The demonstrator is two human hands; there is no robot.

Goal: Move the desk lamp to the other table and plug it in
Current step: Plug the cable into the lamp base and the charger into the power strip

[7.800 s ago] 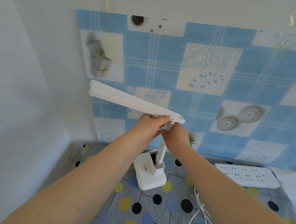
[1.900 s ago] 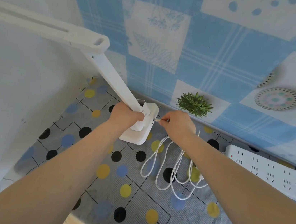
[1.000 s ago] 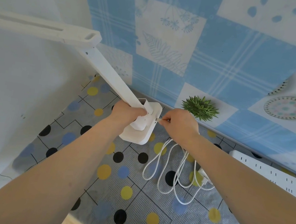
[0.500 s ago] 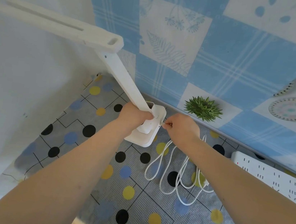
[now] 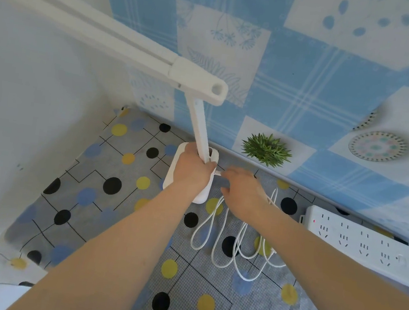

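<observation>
The white desk lamp (image 5: 199,125) stands on the dotted tablecloth (image 5: 101,219) near the back wall, its long head (image 5: 98,26) reaching up to the left. My left hand (image 5: 192,172) is closed around the foot of the stem, on top of the base (image 5: 171,174). My right hand (image 5: 242,192) is just right of the base, fingers loosely spread. Its index fingertip touches the small white connector (image 5: 218,173) sticking out of the base. The white cable (image 5: 221,258) lies in several loops below that hand.
A white power strip (image 5: 358,242) lies at the right, along the blue patterned wall (image 5: 310,90). A plain white wall (image 5: 21,117) closes the table's left side. The table's front edge shows at the lower left.
The lamp base has come down flat on the cloth and the stem stands more upright. My right hand's pinch on the connector has loosened, and its fingers are apart.
</observation>
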